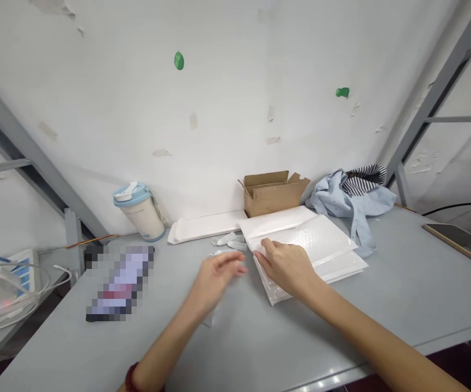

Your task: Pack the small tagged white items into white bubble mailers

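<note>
Over the near middle of the grey table (415, 294), the left hand (219, 272) has a dark red band (131, 377) on its wrist; its blurred fingers are loosely bent, with nothing visible between them. A small white item (210, 318) shows partly beneath that wrist. The right hand (286, 264) lies on the left side of the white padded mailers (329, 237), right of the table's middle; whether thumb and fingers pinch a layer, I cannot tell. A pixelated flat object (123, 280) lies to the left. Beyond the left hand are small white pieces (227, 238), then a long white package (210, 226), with a blue-lidded cup (147, 218) to its left. Farther off, an open cardboard box (276, 200) and, to its right, a light blue cloth bundle (333, 190) sit near the white wall (227, 92)
</note>
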{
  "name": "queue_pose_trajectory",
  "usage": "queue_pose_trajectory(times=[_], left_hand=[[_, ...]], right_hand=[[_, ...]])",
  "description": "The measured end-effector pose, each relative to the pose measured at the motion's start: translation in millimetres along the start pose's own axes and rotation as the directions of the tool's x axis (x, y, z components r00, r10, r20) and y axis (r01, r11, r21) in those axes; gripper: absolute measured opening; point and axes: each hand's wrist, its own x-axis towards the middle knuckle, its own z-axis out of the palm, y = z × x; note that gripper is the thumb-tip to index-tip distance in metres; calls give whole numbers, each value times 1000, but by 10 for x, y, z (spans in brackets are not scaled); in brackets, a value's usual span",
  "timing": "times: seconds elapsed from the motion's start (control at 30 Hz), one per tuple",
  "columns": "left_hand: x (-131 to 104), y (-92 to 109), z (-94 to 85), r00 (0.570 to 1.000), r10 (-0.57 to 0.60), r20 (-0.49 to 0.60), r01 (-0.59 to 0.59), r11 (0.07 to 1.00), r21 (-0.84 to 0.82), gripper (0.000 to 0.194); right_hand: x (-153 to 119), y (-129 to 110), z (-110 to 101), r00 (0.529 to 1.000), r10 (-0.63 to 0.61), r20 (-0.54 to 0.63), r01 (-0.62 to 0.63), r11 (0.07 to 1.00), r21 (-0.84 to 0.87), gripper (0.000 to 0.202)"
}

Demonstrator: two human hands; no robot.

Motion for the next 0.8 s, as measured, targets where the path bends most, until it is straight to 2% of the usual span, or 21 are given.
queue_pose_trajectory(times=[0.03,0.07,0.1,0.2,0.3,0.4,0.5,0.8], left_hand=[[77,-28,-135,995,59,-85,-43,983,179,30],[164,-62,-280,977,152,-151,-81,913,399,30],[259,-97,-427,950,257,-177,-93,776,624,30],[542,-192,-813,932,323,-168,-85,641,763,22],[769,-261,-1030,937,332,-108,-102,556,825,23],[914,-326,-1082,945,321,-58,-114,492,863,25],[982,-384,-1046,946,322,-30,-124,448,885,26],[974,-403,-1012,936,352,19,-149,347,926,30]], right_hand=[[9,14,7,1000,0,5,0,1000,4,24],[20,29,13,1000,1,8,-1,1000,10,25],[32,46,19,1000,3,8,-3,1000,16,27],[62,90,25,1000,1,-6,-1,1000,32,27],[72,116,22,999,7,-31,-6,999,43,26],[63,131,23,998,14,-66,-11,999,52,27],[51,139,28,995,13,-100,-7,999,52,27],[49,141,52,994,-7,-105,13,998,59,26]])
